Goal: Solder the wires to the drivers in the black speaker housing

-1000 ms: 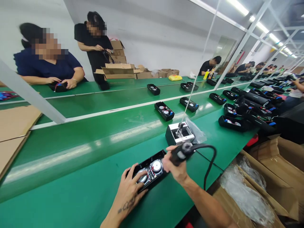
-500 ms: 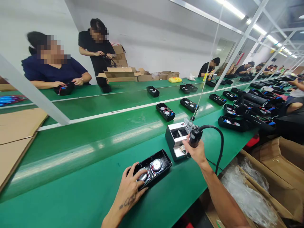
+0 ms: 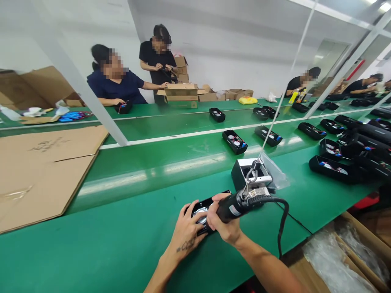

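Speaker housing (image 3: 214, 200) is lying open on the green bench (image 3: 91, 248), with no lid on yet. Your left hand (image 3: 185, 232) is pressing down on it, fingers spread, and your right hand (image 3: 224, 226) is gripping a corded screwdriver (image 3: 235, 212). One speaker cone (image 3: 200, 215) is showing; your hand is hiding the rest. Farther along, at least eight more housings are lying on the benches.
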Demonstrator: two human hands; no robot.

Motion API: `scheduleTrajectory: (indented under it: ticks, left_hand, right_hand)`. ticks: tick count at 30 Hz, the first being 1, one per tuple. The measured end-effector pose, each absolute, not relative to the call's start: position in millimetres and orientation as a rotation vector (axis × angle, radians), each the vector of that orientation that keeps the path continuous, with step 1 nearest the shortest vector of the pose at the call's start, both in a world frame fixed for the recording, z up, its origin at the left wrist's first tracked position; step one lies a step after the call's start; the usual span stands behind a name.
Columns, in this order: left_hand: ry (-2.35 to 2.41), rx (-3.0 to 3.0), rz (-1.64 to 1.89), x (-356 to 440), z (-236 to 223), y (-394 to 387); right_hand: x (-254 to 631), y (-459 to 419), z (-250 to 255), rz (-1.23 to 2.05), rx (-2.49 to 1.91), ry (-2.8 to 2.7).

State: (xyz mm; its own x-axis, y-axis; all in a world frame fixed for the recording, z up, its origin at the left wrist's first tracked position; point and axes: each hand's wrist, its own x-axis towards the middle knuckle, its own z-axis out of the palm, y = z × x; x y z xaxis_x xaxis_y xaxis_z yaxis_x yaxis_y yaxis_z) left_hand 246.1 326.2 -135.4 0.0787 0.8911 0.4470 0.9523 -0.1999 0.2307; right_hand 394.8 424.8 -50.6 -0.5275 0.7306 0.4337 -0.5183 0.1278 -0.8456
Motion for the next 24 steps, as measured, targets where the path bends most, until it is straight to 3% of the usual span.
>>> scheduleTrajectory:
  ticks: [24]
  left_hand:
    - [-1.978, -2.192, -0.766, 247.4, -142.9, 326.3]
  right_hand:
    - [386.8, 420.0, -60.1, 1.532, -0.260, -1.561]
